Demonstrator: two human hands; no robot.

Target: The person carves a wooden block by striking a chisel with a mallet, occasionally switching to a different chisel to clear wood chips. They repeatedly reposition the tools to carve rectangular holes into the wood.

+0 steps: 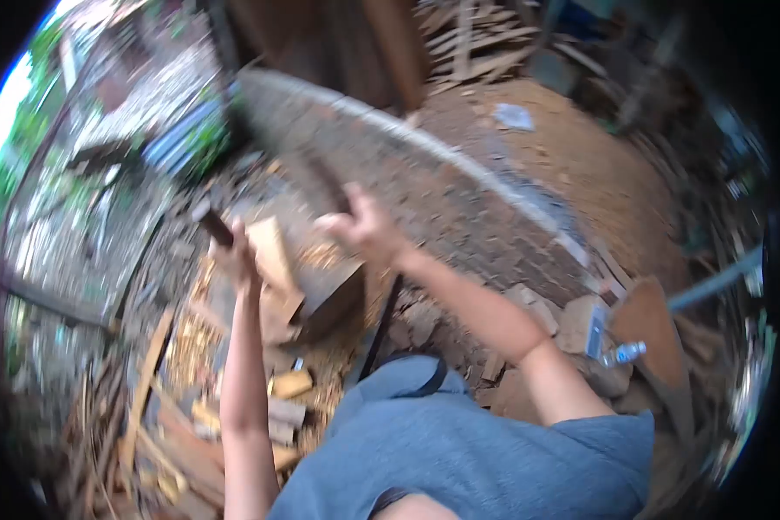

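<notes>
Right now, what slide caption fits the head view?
Left hand grips a dark handle, right hand raised, above a chopping block.

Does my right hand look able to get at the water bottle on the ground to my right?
Probably, with a bend. The bottle lies uncovered, low on the right, nothing on it. The right hand is raised ahead; blur hides whether its fingers hold anything. The left hand grips a dark handle.

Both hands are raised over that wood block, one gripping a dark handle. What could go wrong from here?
The left hand grips the handle, but the blurred right hand has an unclear grip; a loose hold could let the tool slip. A strike might miss the block. Wood pieces litter the ground, a likely trip hazard.
</notes>
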